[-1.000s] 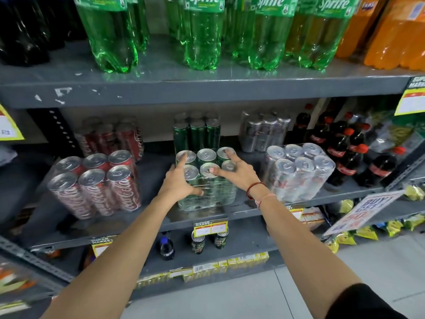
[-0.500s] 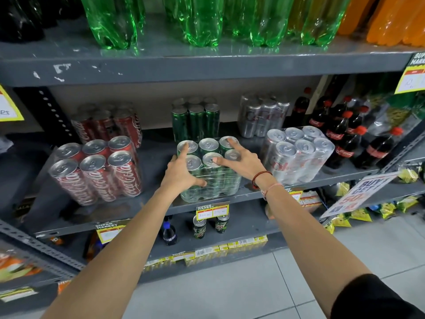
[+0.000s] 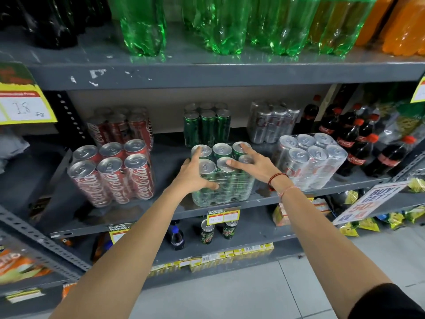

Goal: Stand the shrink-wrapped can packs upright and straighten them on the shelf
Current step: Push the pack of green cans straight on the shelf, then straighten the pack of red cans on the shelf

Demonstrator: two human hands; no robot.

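From the head camera, both bare hands rest on the green six-can pack, which stands at the front edge of the grey metal shelf, in the middle of the row. The left hand grips the pack's front left corner, its thumb laid across the wrap on the front and its index finger stretched up over a can top. The right hand lies spread and flat over the can tops on the right side, fingers wide apart; red thread bracelets circle that wrist.

Left of it, well apart, the red Coca-Cola pack leans with its tops tilted toward the camera. On the right, near the green one, the silver can pack leans in the same way.

Behind each front pack another stands upright: a red rear pack, a green rear pack and a silver rear pack. Small cola bottles fill the shelf's right end. Green soda bottles stand on the shelf above.
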